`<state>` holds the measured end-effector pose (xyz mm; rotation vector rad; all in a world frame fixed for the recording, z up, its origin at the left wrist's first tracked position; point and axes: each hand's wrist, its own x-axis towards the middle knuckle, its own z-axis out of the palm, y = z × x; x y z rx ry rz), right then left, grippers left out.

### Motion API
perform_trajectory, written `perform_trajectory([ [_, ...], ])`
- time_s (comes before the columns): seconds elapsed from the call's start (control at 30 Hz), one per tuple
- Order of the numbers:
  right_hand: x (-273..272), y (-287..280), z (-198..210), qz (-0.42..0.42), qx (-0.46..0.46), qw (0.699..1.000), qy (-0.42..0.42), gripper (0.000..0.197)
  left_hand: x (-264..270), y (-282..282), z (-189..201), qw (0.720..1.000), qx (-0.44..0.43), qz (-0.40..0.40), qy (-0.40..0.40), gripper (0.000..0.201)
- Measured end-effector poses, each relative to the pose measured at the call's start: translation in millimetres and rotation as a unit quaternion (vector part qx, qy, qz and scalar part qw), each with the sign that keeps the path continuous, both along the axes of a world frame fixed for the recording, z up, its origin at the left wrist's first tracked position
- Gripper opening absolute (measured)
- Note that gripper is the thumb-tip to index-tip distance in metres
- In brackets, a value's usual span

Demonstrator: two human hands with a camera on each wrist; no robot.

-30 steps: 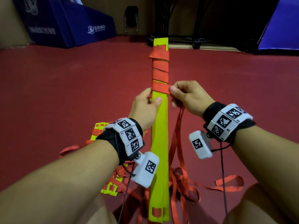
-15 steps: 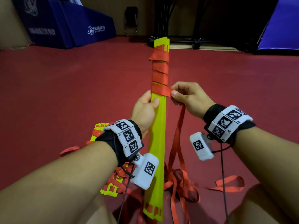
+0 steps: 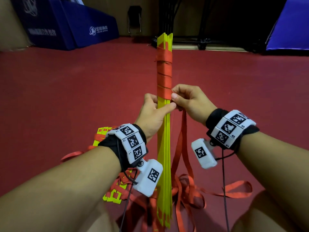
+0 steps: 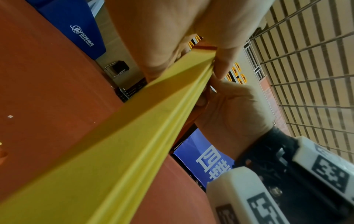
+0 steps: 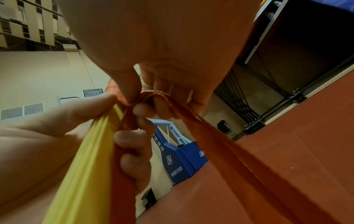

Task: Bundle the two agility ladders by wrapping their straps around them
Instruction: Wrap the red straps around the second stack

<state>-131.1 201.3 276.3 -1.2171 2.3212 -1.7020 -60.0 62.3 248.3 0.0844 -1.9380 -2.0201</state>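
A stack of yellow ladder rungs (image 3: 164,148) stands upright in front of me, edge-on to the head camera. Red strap (image 3: 164,76) is wound in several turns round its upper part. My left hand (image 3: 154,113) grips the stack just below the wraps, thumb across the rungs (image 4: 134,136). My right hand (image 3: 185,99) pinches the red strap (image 5: 210,136) right beside the lowest wrap, and loose strap hangs from it down to the floor. The second ladder (image 3: 110,190), yellow rungs tangled in red strap, lies on the floor behind my left wrist.
Loose red strap loops (image 3: 217,191) lie on the red floor (image 3: 66,97) near my knees. Blue padded blocks (image 3: 70,27) stand at the back left and another blue pad (image 3: 291,27) at the back right. A dark metal frame (image 3: 200,42) stands behind the stack.
The rung stack has turned from broad face to edge-on toward me. The right hand has carried the strap in close against the stack's right edge. The left hand still grips below the wraps.
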Motion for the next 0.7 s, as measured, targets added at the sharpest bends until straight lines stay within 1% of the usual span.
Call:
perform_trajectory([
  [0.07,0.0,-0.2,-0.9,0.005,-0.002,1.0,-0.003,0.024,-0.4,1.0,-1.5,1.0,0.012,-0.009,0.01,0.046],
  [0.13,0.4,-1.3,-1.1,0.002,-0.009,1.0,-0.004,0.021,0.8,1.0,-1.7,0.999,0.031,-0.022,0.017,0.036],
  [0.2,0.5,-1.8,-0.9,-0.012,-0.019,1.0,-0.004,0.017,0.2,-0.5,-1.5,0.999,0.028,-0.019,0.02,0.036],
  [0.3,0.8,-0.1,-0.7,-0.026,-0.028,0.999,-0.002,0.019,3.0,-2.0,2.2,0.999,0.009,-0.028,0.033,0.028],
  [0.43,3.4,1.5,1.0,-0.057,-0.024,0.998,-0.01,0.022,7.5,-2.1,4.7,0.997,0.017,-0.061,0.039,0.023],
  [0.63,6.1,-2.1,0.9,-0.06,-0.019,0.998,-0.007,0.027,6.2,0.1,4.4,0.999,0.02,-0.021,0.035,0.019],
  [0.7,4.8,-2.4,-0.3,-0.052,-0.016,0.998,-0.005,0.026,3.9,-0.9,3.8,0.999,0.014,-0.001,0.031,0.022],
])
